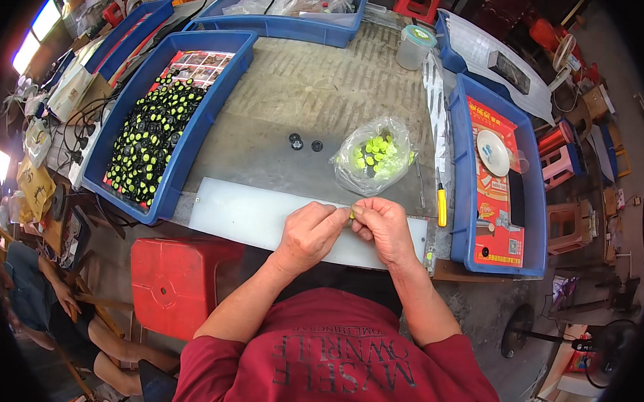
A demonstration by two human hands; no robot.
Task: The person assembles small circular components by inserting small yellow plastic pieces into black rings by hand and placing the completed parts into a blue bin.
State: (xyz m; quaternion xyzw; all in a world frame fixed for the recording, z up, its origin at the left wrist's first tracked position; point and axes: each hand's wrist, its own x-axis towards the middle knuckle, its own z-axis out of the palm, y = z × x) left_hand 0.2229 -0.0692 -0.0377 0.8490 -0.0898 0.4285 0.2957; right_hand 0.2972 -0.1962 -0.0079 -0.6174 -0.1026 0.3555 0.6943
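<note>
Over a white board (253, 211) at the table's near edge, my left hand (310, 233) and my right hand (384, 229) meet with their fingertips pinched. Between them shows a small yellow-green piece (351, 214), mostly hidden by the fingers; whether a black part is joined to it I cannot tell. Just beyond my right hand stands an opened clear plastic bag (345, 161) holding many yellow-green discs (374, 153). Two loose black round parts, one (296, 142) beside the other (317, 145), lie left of the bag.
At left, a blue tray (223, 89) holds many black parts with yellow-green centres (149, 132). A yellow-handled tool (442, 208) lies right of the board, before another blue tray (464, 207) with a white dish (492, 152). A lidded plastic tub (413, 50) stands farther back; a red stool (171, 288) stands below left.
</note>
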